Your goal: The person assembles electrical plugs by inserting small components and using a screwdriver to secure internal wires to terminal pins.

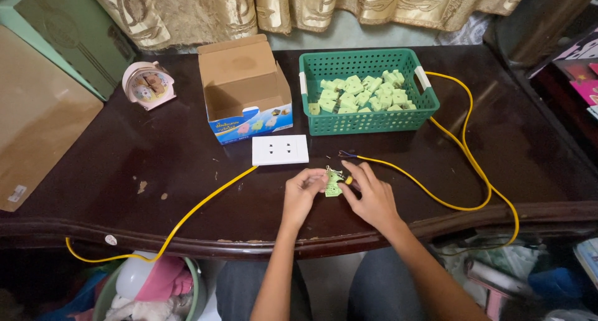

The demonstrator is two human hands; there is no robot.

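My left hand (303, 193) and my right hand (372, 195) meet over the front middle of a dark wooden table (143, 171). Between their fingertips sits a small light-green plastic plug part (333, 185) with metal pieces on it; both hands pinch it. Something small and yellow shows at my right fingertips. A white wall-socket plate (280, 149) lies just behind my hands. One yellow cable (205, 199) runs from the plate off the front left edge. Another yellow cable (464, 143) has its bare end lying close to my right hand.
A green plastic basket (367, 120) behind holds several light-green plug parts (364, 93). An open cardboard box (245, 90) stands left of it, a small pink alarm clock (148, 84) farther left. Curtains hang behind. A tub of clothes (152, 290) sits below the table.
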